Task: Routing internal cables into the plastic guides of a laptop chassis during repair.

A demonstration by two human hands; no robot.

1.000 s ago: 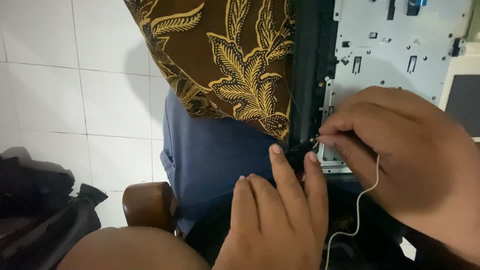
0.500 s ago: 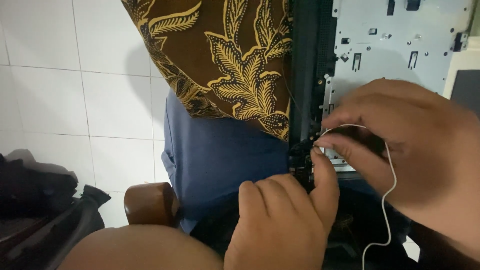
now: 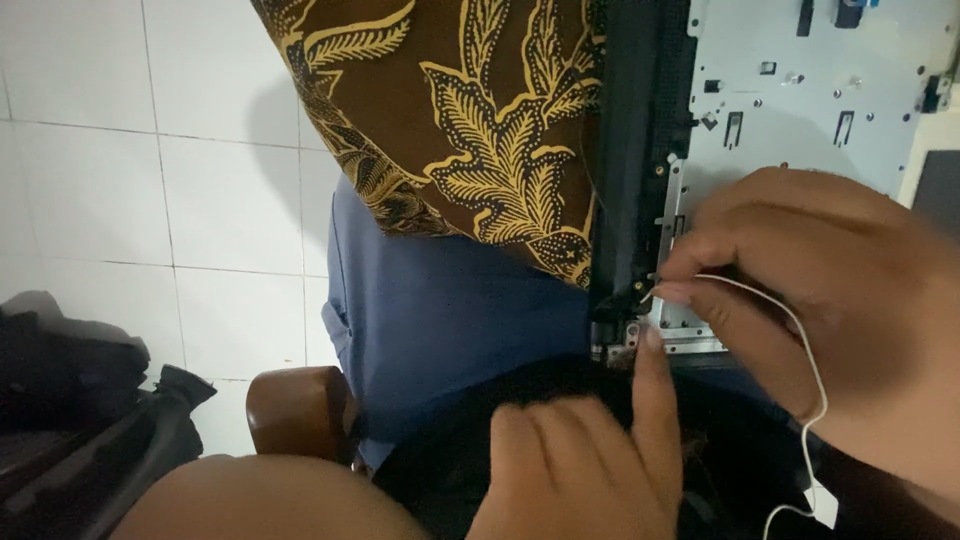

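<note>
Right hand (image 3: 830, 330) pinches thin white wire (image 3: 800, 350) w/ its end at hinge corner (image 3: 622, 335) of opened laptop chassis (image 3: 800, 90); left hand (image 3: 590, 460), forefinger out, steadies hinge. Wire apparently not yet seated.

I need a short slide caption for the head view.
Right hand pinches a thin white wire at a laptop chassis hinge corner; left hand steadies it.
</note>
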